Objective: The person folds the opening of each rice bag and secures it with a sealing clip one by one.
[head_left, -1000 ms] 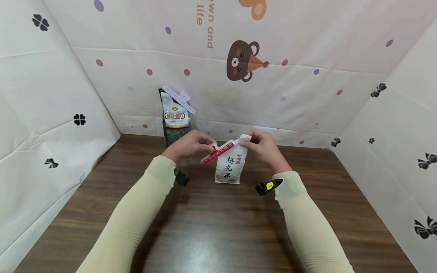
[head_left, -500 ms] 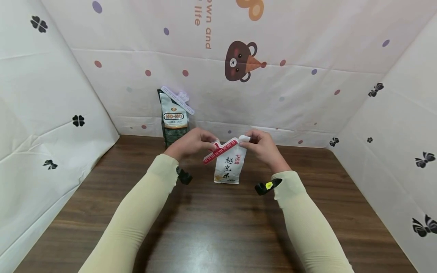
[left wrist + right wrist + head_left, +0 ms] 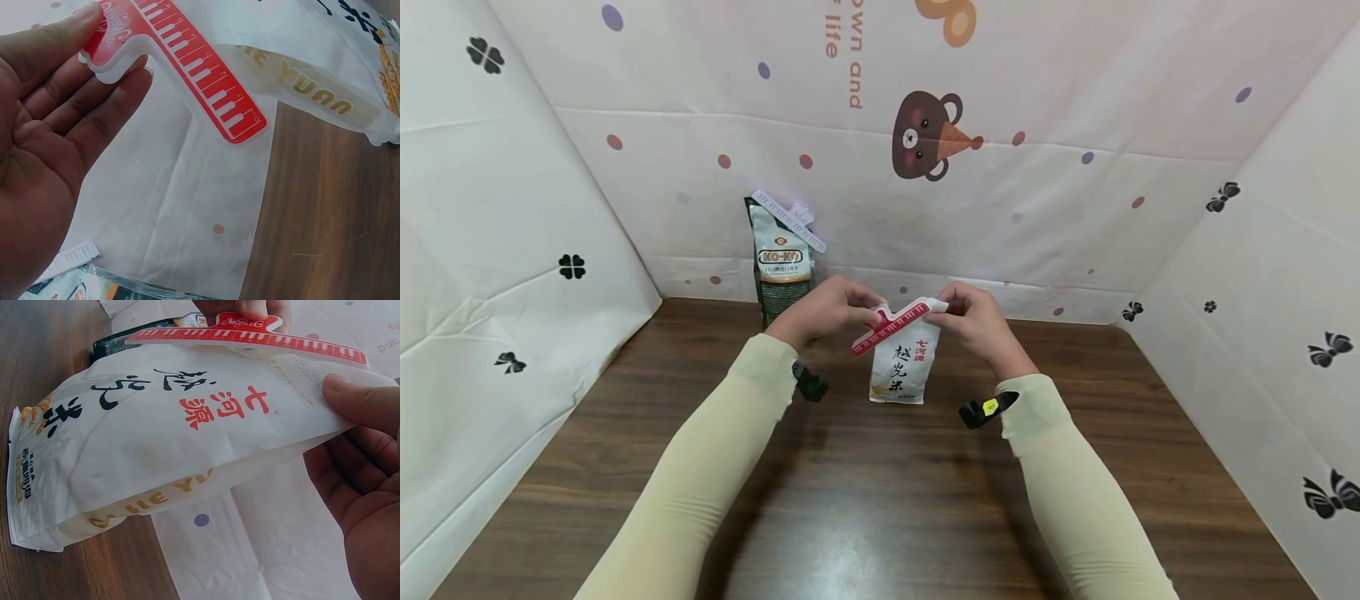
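Note:
A white bag of rice (image 3: 904, 367) with black and red characters stands upright on the wooden table. Its top right corner is pinched between thumb and fingers of my right hand (image 3: 973, 321). My left hand (image 3: 831, 310) grips the handle of a red bag clip (image 3: 891, 327) printed with piano keys. The clip lies slanted across the top of the bag, its lower left end sticking out past the bag's edge. In the left wrist view, my thumb presses the clip's handle (image 3: 112, 28) from the front with fingers behind. The right wrist view shows the clip (image 3: 250, 339) along the bag's upper edge.
A dark green and silver KO-KO bag (image 3: 784, 267) with a lilac clip (image 3: 790, 221) across its top stands behind my left hand, against the patterned back sheet (image 3: 1037, 225). White sheets (image 3: 490, 333) also border the table (image 3: 865, 500) at both sides.
My left hand has moved the red clip to the right and slightly up, farther across the bag's top, toward my right hand. My right hand keeps its pinch on the corner.

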Demonstrator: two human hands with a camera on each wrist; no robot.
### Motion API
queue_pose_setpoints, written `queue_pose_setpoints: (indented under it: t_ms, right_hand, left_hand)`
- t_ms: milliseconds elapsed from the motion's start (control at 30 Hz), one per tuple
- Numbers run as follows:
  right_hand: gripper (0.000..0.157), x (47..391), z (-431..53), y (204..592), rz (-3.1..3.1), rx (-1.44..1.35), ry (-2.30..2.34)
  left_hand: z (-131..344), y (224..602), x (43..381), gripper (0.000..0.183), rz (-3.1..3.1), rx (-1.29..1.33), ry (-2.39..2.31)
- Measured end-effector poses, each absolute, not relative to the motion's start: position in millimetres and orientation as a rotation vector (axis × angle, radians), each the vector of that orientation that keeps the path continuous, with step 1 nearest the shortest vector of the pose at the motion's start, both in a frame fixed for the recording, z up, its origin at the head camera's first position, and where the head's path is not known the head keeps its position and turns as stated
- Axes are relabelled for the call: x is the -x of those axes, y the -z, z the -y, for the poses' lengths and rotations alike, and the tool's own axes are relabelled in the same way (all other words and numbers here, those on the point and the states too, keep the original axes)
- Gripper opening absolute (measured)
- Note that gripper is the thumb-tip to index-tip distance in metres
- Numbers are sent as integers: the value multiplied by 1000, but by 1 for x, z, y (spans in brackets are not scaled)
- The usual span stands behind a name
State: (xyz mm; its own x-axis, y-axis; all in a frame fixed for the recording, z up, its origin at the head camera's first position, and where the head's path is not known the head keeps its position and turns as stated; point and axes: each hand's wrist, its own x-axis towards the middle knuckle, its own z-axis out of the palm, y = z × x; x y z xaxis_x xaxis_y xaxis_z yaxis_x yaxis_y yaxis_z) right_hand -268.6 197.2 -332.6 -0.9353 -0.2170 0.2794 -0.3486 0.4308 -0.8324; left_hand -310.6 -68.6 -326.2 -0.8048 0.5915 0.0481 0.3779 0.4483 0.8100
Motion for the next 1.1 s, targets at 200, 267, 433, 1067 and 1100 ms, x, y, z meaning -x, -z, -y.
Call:
queue_pose_setpoints:
  t_ms: [200, 267, 433, 1067, 1100]
  right_hand:
    - [21, 268, -198, 332, 2545, -508, -1518]
    - [21, 268, -198, 332, 2548, -506, -1515]
    - [25, 267, -197, 331, 2538, -497, -1526]
    - [36, 267, -198, 334, 2509, -499, -1619]
    - [36, 268, -198, 334, 2512, -499, -1614]
  left_hand:
    - [66, 322, 309, 23, -2466, -888, -1283]
    - [64, 320, 309, 23, -2479, -898, -1276]
    - [61, 319, 309, 22, -2496, -899, -1266]
    - [61, 327, 304, 35, -2434, -832, -1356]
    - [61, 328, 304, 38, -2435, -831, -1359]
